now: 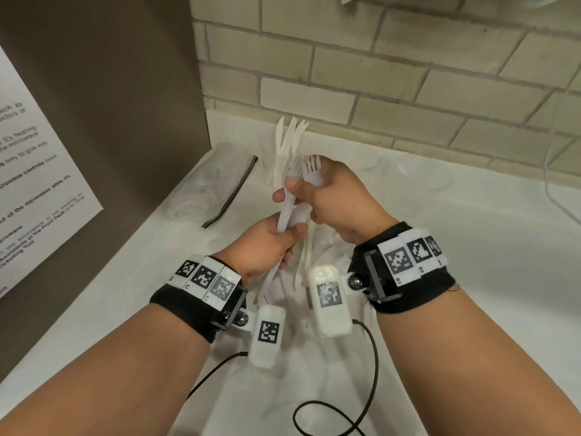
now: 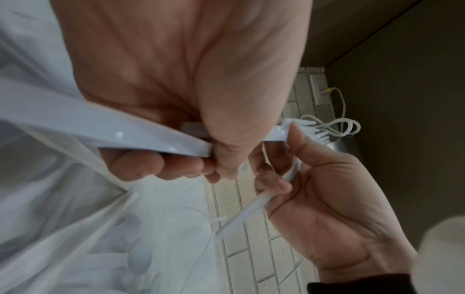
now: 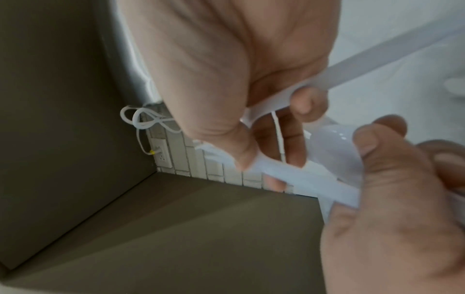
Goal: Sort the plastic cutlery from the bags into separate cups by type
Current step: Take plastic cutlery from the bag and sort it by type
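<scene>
At the centre of the head view, a bundle of white plastic forks (image 1: 290, 196) is being gripped by the left hand (image 1: 267, 247), fingers curled round the handles. Fork necks are being pinched by the right hand (image 1: 333, 196). Behind, white plastic knives (image 1: 287, 143) are standing in a clear cup (image 1: 270, 171).

I'm looking at a shared kitchenette: white worktop (image 1: 471, 247), brick wall (image 1: 393, 73), posted microwave notice (image 1: 37, 171).
</scene>
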Available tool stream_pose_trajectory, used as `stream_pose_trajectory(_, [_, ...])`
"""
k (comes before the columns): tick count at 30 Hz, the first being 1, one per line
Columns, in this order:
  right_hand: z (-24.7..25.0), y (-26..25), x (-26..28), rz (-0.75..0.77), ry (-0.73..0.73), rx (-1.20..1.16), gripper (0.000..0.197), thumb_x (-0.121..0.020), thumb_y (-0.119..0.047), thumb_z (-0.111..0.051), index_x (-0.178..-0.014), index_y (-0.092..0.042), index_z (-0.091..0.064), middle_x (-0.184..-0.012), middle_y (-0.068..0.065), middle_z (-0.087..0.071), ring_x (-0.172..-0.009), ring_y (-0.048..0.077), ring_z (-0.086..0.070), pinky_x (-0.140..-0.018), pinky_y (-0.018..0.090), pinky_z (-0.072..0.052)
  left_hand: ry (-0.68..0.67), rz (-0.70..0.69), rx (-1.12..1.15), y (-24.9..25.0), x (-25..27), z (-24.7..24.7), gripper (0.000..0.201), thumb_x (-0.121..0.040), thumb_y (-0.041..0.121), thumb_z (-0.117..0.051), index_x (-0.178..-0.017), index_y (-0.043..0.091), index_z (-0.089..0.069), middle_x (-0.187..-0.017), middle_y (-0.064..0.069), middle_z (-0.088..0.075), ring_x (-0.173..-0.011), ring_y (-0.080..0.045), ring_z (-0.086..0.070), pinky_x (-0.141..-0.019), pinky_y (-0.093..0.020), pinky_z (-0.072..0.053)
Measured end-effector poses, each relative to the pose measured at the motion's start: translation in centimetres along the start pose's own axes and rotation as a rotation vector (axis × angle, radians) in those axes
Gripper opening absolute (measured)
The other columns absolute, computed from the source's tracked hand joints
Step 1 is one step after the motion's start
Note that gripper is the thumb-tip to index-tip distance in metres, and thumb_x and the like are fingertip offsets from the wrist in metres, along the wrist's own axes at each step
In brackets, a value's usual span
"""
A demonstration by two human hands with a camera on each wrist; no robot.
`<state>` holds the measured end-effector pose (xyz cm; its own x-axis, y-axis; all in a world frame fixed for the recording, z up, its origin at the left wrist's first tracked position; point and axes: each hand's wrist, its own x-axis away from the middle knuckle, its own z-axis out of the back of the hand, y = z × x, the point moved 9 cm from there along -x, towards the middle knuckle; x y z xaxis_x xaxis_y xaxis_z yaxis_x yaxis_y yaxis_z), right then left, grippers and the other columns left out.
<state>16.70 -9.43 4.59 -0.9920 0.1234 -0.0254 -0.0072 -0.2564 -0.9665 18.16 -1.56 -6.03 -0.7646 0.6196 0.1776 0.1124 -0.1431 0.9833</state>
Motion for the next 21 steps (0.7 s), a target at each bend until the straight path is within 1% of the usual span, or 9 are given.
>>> stream_pose_trajectory(2, [1.2,-0.5,-0.1,0.043,0.099,-0.100,0.004,-0.099,-0.012,-0.049,-0.100,-0.013,-0.052,-0.085,0.010,-0.073,-0.078,0.020,-0.069,-0.054,0.021,-0.048,0.018,0.025,-0.006,-0.5,-0.2,0.1,0.022,-0.098,0.031,-0.049,-0.093,0.012,-0.058,-0.058,0.002,-0.047,-0.050,-0.013,-0.045,-0.050,-0.029,-0.043])
stream_pose_trajectory(4, [3.3,-1.1,-0.7,0.103,0.213,-0.281,0.007,-0.100,-0.010,-0.044,-0.103,-0.014,-0.050,-0.074,0.007,-0.068,-0.080,0.028,-0.068,-0.073,0.040,-0.058,0.030,0.048,0.054,-0.9,-0.3,0.1,0.026,-0.099,0.030,-0.045,-0.102,0.008,-0.060,-0.064,0.001,-0.048,-0.054,-0.013,-0.046,-0.054,-0.029,-0.044])
stream_pose_trajectory(5, [4.5,-1.4,-1.1,0.130,0.256,-0.397,0.009,-0.101,-0.008,-0.042,-0.105,-0.014,-0.048,-0.072,0.007,-0.063,-0.079,0.031,-0.068,-0.081,0.046,-0.058,0.027,0.056,0.112,-1.0,-0.4,0.0,0.026,-0.100,0.029,-0.044,-0.102,0.010,-0.061,-0.067,0.000,-0.049,-0.056,-0.013,-0.047,-0.057,-0.028,-0.044])
stream_pose_trajectory(6, [5.9,-1.7,-1.5,0.166,0.298,-0.476,0.011,-0.101,-0.007,-0.040,-0.108,-0.014,-0.047,-0.072,0.008,-0.060,-0.077,0.031,-0.068,-0.085,0.049,-0.057,0.016,0.061,0.169,-1.0,-0.4,-0.1,0.026,-0.100,0.029,-0.043,-0.100,0.011,-0.061,-0.068,0.000,-0.050,-0.058,-0.014,-0.049,-0.061,-0.028,-0.043])
stream_pose_trajectory(8, [9.0,-2.7,-2.5,0.252,0.388,-0.513,0.017,-0.102,-0.007,-0.038,-0.117,-0.013,-0.043,-0.073,0.006,-0.057,-0.071,0.025,-0.067,-0.084,0.048,-0.056,-0.017,0.067,0.254,-0.7,-0.4,-0.4,0.027,-0.099,0.031,-0.044,-0.097,0.011,-0.062,-0.069,0.000,-0.053,-0.063,-0.015,-0.053,-0.067,-0.029,-0.043])
stream_pose_trajectory(11, [13.4,-3.2,-4.6,0.338,0.529,-0.458,0.030,-0.102,-0.008,-0.037,-0.131,-0.011,-0.034,-0.078,0.006,-0.058,-0.067,0.017,-0.060,-0.073,0.033,-0.053,-0.069,0.081,0.351,0.0,-0.5,-1.0,0.029,-0.098,0.032,-0.043,-0.096,0.009,-0.060,-0.068,-0.001,-0.054,-0.064,-0.015,-0.055,-0.069,-0.030,-0.045])
stream_pose_trajectory(15, [16.3,-2.2,-7.4,0.389,0.684,-0.337,0.022,-0.101,-0.007,-0.039,-0.117,-0.021,-0.042,-0.075,0.004,-0.057,-0.069,0.016,-0.056,-0.070,0.026,-0.050,-0.067,0.104,0.417,0.5,-0.6,-1.3,0.036,-0.091,0.038,-0.048,-0.098,0.005,-0.061,-0.065,-0.003,-0.051,-0.055,-0.015,-0.047,-0.059,-0.029,-0.041])
stream_pose_trajectory(19, [16.7,0.8,-10.5,0.311,0.734,-0.279,0.023,-0.100,-0.006,-0.041,-0.114,-0.024,-0.044,-0.074,0.001,-0.059,-0.069,0.013,-0.058,-0.082,0.034,-0.052,-0.054,0.118,0.465,0.2,-0.9,-1.0,0.046,-0.083,0.040,-0.052,-0.103,0.000,-0.063,-0.065,-0.006,-0.049,-0.052,-0.015,-0.041,-0.052,-0.029,-0.037])
stream_pose_trajectory(21, [16.5,2.6,-12.0,0.241,0.740,-0.240,0.024,-0.100,-0.010,-0.043,-0.114,-0.028,-0.045,-0.074,-0.001,-0.061,-0.073,0.016,-0.060,-0.085,0.037,-0.052,-0.037,0.117,0.469,0.0,-1.2,-0.6,0.046,-0.082,0.040,-0.054,-0.107,0.003,-0.063,-0.066,-0.006,-0.048,-0.052,-0.015,-0.039,-0.051,-0.029,-0.035])
